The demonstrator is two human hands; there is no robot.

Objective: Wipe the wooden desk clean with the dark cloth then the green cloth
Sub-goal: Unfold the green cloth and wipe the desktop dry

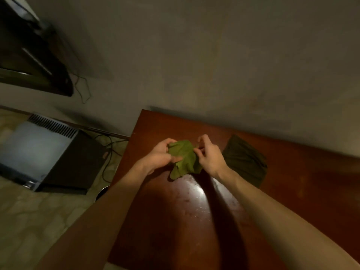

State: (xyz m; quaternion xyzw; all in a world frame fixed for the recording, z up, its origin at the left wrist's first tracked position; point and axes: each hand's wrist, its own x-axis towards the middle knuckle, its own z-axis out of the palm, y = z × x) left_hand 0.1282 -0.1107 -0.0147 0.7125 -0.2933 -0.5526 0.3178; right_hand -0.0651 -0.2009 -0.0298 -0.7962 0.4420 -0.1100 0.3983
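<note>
The green cloth (184, 158) is held above the tabletop (175, 221), near its far left corner, bunched and creased, with a loose lower edge hanging down toward the wood. The left hand (159, 155) grips the cloth's left side, its fingers (176, 158) closed onto the fabric with the thumb on top. The right hand (209, 154) holds the cloth's right side, its fingers (200, 142) curled and pinching the upper right edge. Both forearms reach in from the lower edge of the view.

The dark cloth (243, 160) lies flat on the tabletop just to the right of the right hand, apart from the green cloth and close to the wall (214, 55). The tabletop is reddish-brown wood with a glossy reflection and small pale specks on the surface below the hands.

To the left of the tabletop, a boxy appliance (44, 152) with a vented strip along its far edge sits on the patterned floor (39, 221). Dark cables (109, 149) run between it and the tabletop.
</note>
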